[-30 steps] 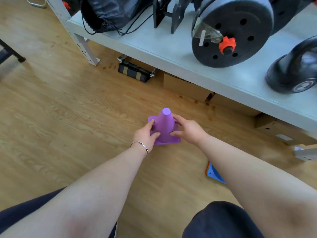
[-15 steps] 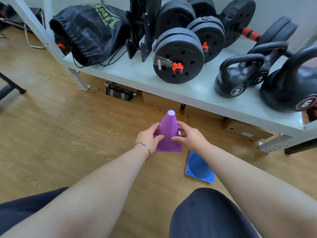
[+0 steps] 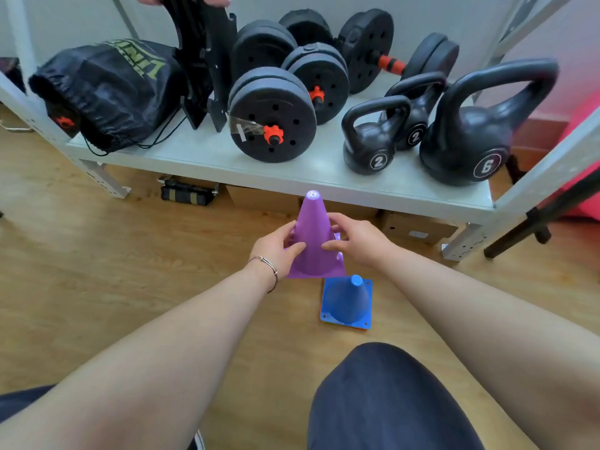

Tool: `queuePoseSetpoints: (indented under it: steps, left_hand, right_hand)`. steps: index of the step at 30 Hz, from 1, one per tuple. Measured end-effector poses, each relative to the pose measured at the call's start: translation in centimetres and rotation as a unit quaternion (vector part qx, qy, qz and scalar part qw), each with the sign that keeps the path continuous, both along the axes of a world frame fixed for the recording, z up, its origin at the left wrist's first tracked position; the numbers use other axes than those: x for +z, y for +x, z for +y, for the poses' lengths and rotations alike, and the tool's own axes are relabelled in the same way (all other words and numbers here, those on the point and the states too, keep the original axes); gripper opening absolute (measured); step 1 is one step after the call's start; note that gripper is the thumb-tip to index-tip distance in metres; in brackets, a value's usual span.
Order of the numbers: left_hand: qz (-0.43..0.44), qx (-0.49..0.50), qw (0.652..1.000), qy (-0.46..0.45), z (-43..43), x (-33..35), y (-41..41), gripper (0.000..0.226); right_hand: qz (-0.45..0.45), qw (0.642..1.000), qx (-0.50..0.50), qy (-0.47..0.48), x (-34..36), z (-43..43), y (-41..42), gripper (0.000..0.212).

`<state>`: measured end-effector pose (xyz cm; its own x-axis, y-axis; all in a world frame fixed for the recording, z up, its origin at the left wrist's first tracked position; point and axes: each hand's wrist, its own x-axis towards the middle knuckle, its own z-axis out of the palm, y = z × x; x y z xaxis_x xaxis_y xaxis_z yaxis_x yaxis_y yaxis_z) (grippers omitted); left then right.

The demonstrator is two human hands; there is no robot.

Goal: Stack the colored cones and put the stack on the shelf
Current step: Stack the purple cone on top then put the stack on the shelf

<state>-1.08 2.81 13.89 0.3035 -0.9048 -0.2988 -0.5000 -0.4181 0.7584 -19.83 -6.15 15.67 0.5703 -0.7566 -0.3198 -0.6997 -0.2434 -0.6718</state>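
A purple cone [image 3: 313, 235] is held upright above the wooden floor. My left hand [image 3: 276, 250] grips its left side and my right hand [image 3: 355, 243] grips its right side. Just below it, a blue cone [image 3: 346, 300] stands on the floor, with an orange edge showing under its base. The pale grey shelf [image 3: 292, 172] runs across the view behind the cones.
The shelf carries a black drawstring bag [image 3: 107, 92], black dumbbells [image 3: 272, 115] and three kettlebells [image 3: 376, 138]. Cardboard boxes [image 3: 418, 227] and a black strap bundle [image 3: 188, 194] lie under it. My dark-clothed knees [image 3: 389, 401] fill the lower view.
Both hands have lifted the purple cone off the floor and carried it up. The view has tilted upward, showing the whole shelf and the blue cone upright.
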Motion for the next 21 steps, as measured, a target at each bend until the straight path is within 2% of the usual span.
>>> queuePoseSetpoints:
  steps: [8, 16, 21]
  left_hand:
    - [0.069, -0.045, 0.997, -0.006, -1.4, -0.7, -4.6, 0.051]
    - [0.070, -0.095, 0.991, 0.057, -0.8, -6.3, -6.7, 0.055]
    - [0.070, -0.114, 0.987, 0.085, -0.7, -9.8, -8.0, 0.055]
  right_hand:
    - [0.060, 0.997, -0.039, -0.013, 0.7, -0.3, -5.3, 0.065]
    - [0.090, 0.992, -0.083, 0.032, -4.9, 2.1, -7.7, 0.069]
    - [0.066, 0.989, -0.114, 0.067, -8.8, 3.0, -9.2, 0.067]
